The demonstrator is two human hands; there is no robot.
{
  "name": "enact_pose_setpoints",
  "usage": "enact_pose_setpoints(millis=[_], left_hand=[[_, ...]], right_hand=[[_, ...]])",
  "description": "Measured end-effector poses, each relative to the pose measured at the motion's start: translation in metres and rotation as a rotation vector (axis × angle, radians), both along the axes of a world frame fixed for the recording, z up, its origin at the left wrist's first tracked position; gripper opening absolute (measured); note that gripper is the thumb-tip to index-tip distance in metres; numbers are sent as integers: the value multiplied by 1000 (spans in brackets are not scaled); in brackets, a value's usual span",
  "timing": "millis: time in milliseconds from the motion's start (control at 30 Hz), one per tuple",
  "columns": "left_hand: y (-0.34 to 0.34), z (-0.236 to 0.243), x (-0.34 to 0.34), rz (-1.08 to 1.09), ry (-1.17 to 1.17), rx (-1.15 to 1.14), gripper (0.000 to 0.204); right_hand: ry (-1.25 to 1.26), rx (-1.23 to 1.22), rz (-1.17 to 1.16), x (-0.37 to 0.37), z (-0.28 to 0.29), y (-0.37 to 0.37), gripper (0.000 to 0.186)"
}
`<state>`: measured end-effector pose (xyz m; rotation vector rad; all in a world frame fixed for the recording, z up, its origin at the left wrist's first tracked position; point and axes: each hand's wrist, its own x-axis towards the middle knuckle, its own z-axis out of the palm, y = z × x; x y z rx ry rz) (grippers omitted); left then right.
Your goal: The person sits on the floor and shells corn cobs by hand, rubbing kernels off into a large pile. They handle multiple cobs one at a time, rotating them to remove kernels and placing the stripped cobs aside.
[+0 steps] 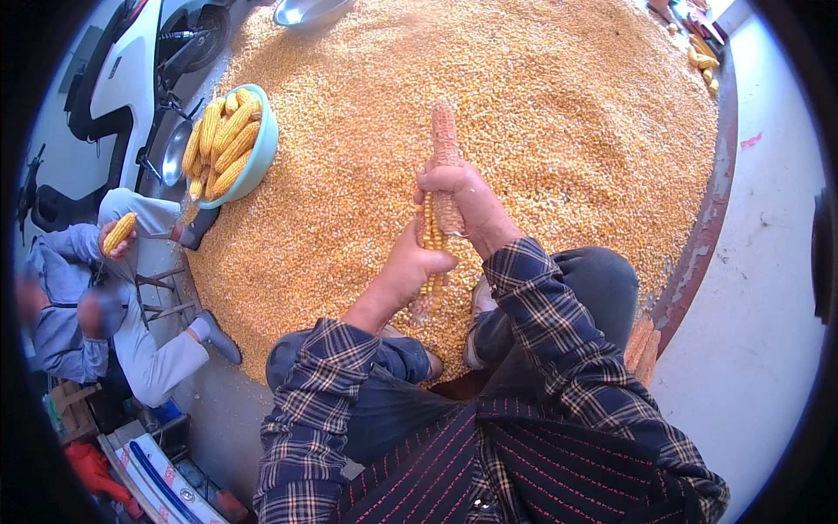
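Note:
My left hand (407,271) is closed around a partly shelled ear of corn (431,229), with yellow kernels still on part of it. A bare, reddish corncob (444,127) is in my right hand (470,199), its upper end sticking out past my fingers. The cob and the ear lie against each other, between my two hands. Beneath them spreads a wide heap of loose corn kernels (367,131), reaching up to my feet. Where my fingers wrap round, parts of the cob and the ear are hidden.
On the left a light blue basin (264,148) holds several whole ears. A seated person (70,288) beside it holds an ear. Behind stands a white scooter (127,79); a metal bowl (310,10) sits at the far edge. A white wall (768,218) bounds the right.

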<state>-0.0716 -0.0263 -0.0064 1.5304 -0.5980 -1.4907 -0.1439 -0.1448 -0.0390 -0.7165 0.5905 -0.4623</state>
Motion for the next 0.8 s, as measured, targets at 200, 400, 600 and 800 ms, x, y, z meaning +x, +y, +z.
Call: enact_pose_setpoints(millis=[200,400,600,800], left_hand=[[0,-58,-16,65,-603,-144,58],[2,-19,16,-62,215,-9,48],[11,12,10,-28,826,54,43],[11,-6,-6,-39,201,13,36]], right_hand=[[315,-241,-266,20,-11,14,16],[-280,298,-88,-8,-1,-8,15],[-417,321,27,-12,16,-8,17],[-114,147,3,-7,17,-1,13]])
